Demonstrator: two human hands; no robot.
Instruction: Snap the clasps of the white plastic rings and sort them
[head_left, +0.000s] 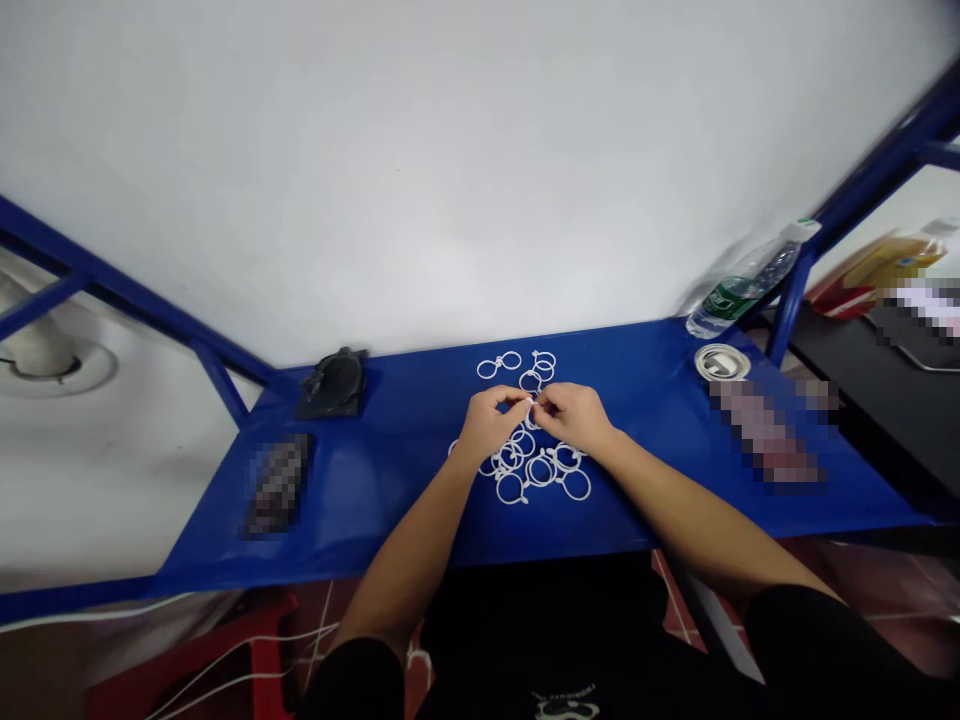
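My left hand (489,424) and my right hand (576,416) meet over the middle of the blue table, fingertips almost touching. Between them is a thin white ring (531,420), its upper part pinched by the fingers of both hands. Several loose white rings with small knobs (511,488) lie in an overlapping pile just in front of my hands, toward my body. Beyond my fingers sit a pair of joined white rings (487,369) and a small cluster of rings (545,367). My fingers partly cover the ring they hold.
The blue table (390,500) stands against a white wall. On its left lie a black crumpled item (334,382) and a blurred dark object (279,485). At the right are a clear water bottle (739,295), a coiled white cable (721,362) and a blurred-out object (769,435).
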